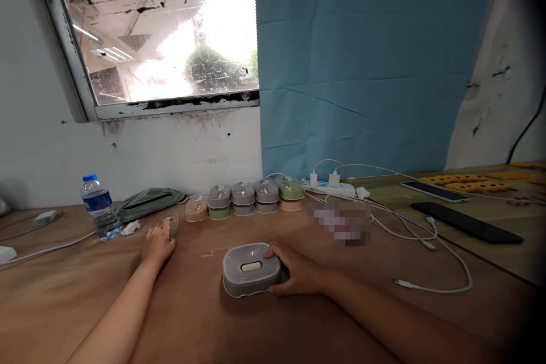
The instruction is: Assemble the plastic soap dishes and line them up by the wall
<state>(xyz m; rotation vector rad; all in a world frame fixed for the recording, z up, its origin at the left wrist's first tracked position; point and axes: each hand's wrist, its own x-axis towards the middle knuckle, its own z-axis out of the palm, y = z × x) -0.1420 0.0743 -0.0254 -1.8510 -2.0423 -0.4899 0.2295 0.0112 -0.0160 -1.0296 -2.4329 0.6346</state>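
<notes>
My right hand (296, 268) grips the right end of a grey oval box (251, 290), thumb at the near side and fingers over the lid's edge. The box rests on the brown table, with a pale slot in the middle of its lid. Farther left, my left hand (157, 242) is closed on a small clear plastic piece (173, 224) at the table surface; part of that piece is hidden by the fingers. Behind stand similar boxes: a peach one (197, 209), stacked grey ones (243, 194) and a green one (290, 186) on top of a peach one.
A water bottle (99, 207), a crumpled tissue (130, 228) and a green pouch (149, 203) lie at the left. To the right are a power strip (330, 188), white cables (452, 259), a black phone (467, 222) and another phone (434, 191). A blurred patch covers something beside them.
</notes>
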